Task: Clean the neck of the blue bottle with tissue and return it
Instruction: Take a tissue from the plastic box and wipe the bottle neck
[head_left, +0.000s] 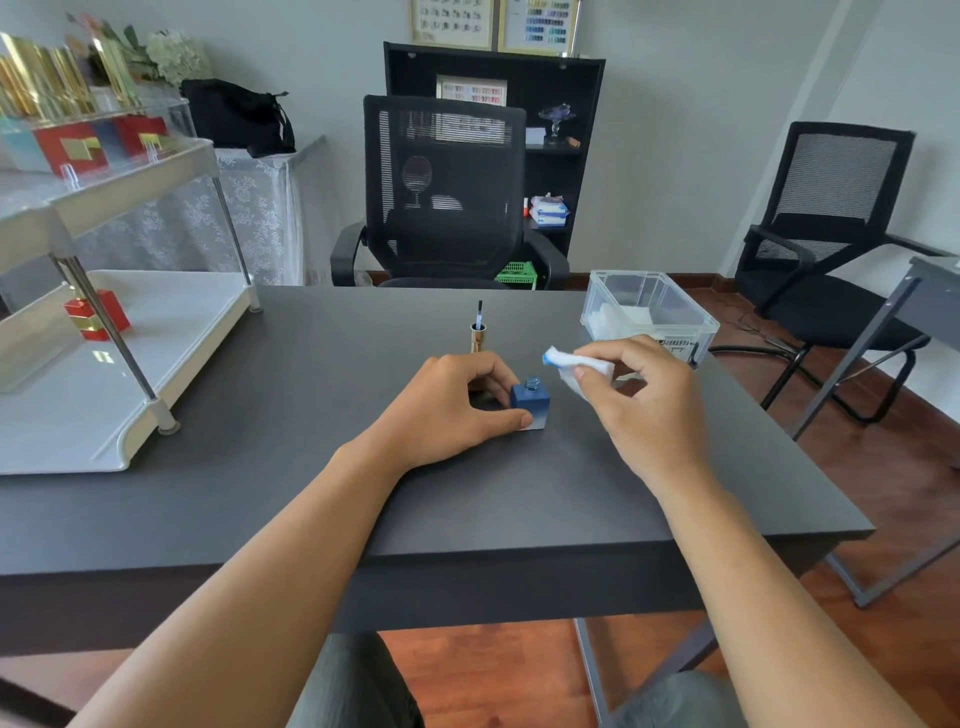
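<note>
**Tissue poised beside the open bottle**

The white shelf rack (156, 332) stands well left of the blue bottle (530, 402). The left hand (457, 410) pinches the bottle's base, thumb in front, fingers behind. The bottle stands mid-desk, uncapped; its gold cap and brush (477, 332) stand just behind. Right of it, the right hand (644, 395) pinches a blue-stained tissue (571, 364). Best to use a clean fold, circling the threads gently.

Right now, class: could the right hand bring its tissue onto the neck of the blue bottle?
Probably yes. The right hand holds the tissue just right of the blue bottle. Its neck stands uncapped, with nothing between. The left hand grips only the body.
</note>
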